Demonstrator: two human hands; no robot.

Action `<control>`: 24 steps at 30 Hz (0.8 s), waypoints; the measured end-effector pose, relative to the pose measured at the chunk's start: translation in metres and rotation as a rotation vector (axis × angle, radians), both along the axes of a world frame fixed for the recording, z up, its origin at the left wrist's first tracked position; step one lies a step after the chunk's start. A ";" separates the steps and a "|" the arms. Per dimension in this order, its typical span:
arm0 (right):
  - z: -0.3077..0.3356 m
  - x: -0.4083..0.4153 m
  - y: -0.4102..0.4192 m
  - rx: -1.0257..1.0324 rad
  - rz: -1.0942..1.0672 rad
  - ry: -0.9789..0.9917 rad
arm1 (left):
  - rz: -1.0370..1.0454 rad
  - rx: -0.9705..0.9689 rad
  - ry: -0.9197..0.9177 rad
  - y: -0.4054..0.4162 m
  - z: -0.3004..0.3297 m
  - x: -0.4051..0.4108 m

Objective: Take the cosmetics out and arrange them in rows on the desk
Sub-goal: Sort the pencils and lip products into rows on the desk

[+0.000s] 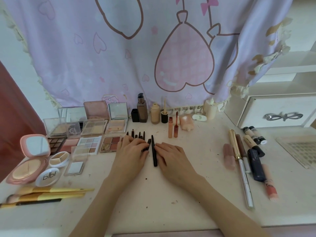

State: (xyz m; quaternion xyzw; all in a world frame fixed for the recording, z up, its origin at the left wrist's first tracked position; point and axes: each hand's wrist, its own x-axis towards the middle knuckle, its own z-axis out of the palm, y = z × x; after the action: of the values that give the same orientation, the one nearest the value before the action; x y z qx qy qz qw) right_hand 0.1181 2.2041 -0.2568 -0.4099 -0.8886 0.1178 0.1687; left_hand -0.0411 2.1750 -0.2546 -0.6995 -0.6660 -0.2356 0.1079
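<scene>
Several dark pencils and pens (138, 135) lie side by side in the middle of the white desk (188, 194). My left hand (132, 152) lies flat over them, fingers straight, covering their lower ends. A longer black pen (154, 152) lies just right of the group. My right hand (172, 158) rests flat beside it, fingertips touching its right side. Open eyeshadow palettes (89, 144) and compacts (29, 165) fill the left. Bottles (154, 113) stand at the back. Lip tubes and concealers (246, 159) lie at the right.
Gold-handled brushes (47, 194) lie at the front left. A white drawer unit (280, 112) with a bow handle stands at the back right, a woven mat (301, 151) before it. A lilac curtain (153, 48) hangs behind the desk.
</scene>
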 end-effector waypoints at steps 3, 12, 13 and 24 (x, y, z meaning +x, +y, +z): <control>0.001 -0.005 0.003 -0.002 0.009 -0.027 | 0.009 0.024 0.033 -0.001 -0.001 -0.002; 0.000 -0.010 0.009 0.012 0.031 -0.117 | 0.037 -0.049 0.022 -0.003 0.000 -0.002; 0.000 -0.010 0.008 0.017 0.032 -0.121 | 0.037 -0.051 0.023 -0.003 0.000 -0.002; 0.013 0.001 0.002 -0.105 0.027 0.051 | 0.000 -0.050 -0.036 -0.010 0.006 0.009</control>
State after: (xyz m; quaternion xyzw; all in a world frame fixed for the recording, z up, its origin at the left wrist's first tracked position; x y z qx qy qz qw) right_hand 0.1193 2.2059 -0.2439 -0.4031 -0.8820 0.1769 0.1681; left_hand -0.0317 2.1645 -0.2483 -0.6977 -0.6735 -0.2312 0.0784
